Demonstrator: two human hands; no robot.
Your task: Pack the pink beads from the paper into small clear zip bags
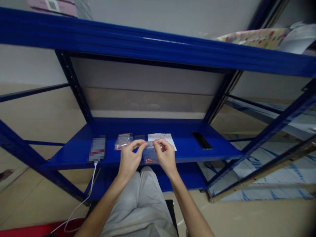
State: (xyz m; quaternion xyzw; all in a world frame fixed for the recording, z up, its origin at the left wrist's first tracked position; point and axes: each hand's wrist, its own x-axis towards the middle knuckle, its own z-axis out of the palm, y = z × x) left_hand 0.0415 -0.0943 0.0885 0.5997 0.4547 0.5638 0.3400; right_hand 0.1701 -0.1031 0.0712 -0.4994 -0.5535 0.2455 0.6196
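Both hands pinch the top edge of a small clear zip bag (149, 154) above the front edge of the blue shelf. My left hand (130, 156) grips its left top corner between thumb and index finger. On the other corner, my right hand (166, 155) holds it the same way. Something small, pink and yellowish lies at the bottom of the bag, too small to name. Just left of my hands, clear bags with pink contents (122, 141) rest on the shelf. A sheet of white paper (170, 138) lies partly hidden behind my right hand.
The blue metal shelf (185, 126) has uprights on both sides and a thick beam (158, 41) above. A black phone (202, 140) lies at right. At left is a blurred-out device (97, 149) with a white cable (92, 184) hanging over the edge.
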